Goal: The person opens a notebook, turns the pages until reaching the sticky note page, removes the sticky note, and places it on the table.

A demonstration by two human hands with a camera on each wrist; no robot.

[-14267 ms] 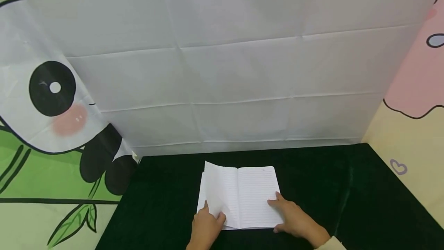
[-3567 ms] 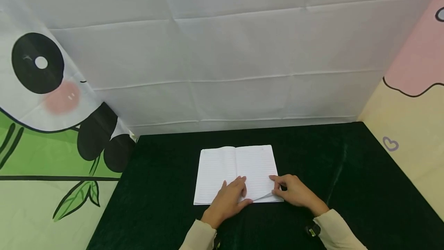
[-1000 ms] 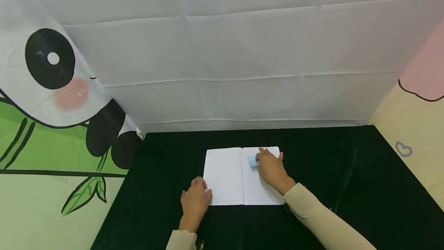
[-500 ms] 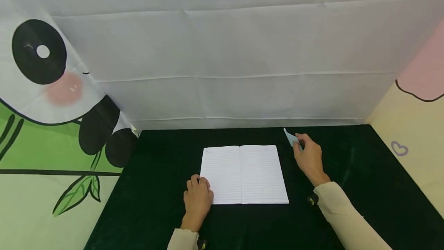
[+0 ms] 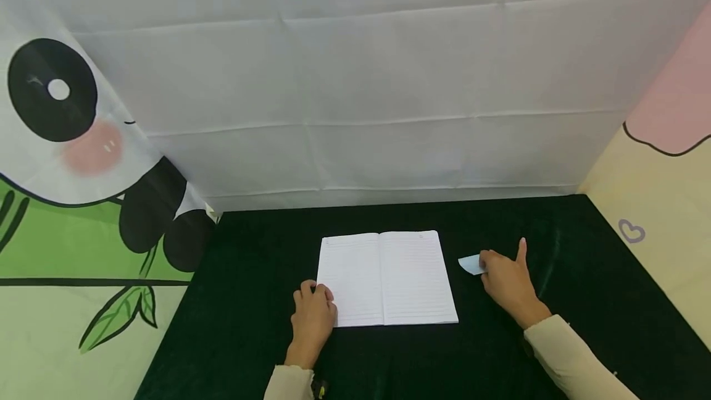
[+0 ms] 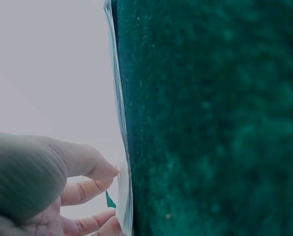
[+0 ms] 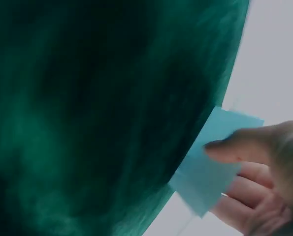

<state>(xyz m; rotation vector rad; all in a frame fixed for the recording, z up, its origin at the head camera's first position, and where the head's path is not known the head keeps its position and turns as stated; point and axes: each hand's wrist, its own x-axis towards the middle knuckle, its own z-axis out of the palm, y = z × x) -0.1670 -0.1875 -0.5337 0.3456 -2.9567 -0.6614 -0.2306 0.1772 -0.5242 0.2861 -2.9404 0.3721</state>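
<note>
In the head view, an open ruled notebook [image 5: 411, 276] lies flat in the middle of the dark green cloth. My left hand [image 5: 312, 320] is at its lower left edge, with thumb and fingers bent against the pages; the left wrist view shows the thumb [image 6: 94, 162] and fingertips meeting the page edge [image 6: 124, 196]. Right of the notebook, my right hand [image 5: 508, 279] pinches a light blue sticky note [image 5: 472, 264]. In the right wrist view, the thumb lies across the sticky note [image 7: 210, 172], with the other fingers partly hidden behind it.
The dark green cloth [image 5: 255, 276] covers the table. A white sheet [image 5: 355, 91] hangs behind it. Cartoon-printed panels stand on the left [image 5: 44, 239] and right [image 5: 661, 202].
A second ago the right hand held the blue sticky note over the right page. It has since carried it off to the right, then nearer. The left hand keeps its place.
</note>
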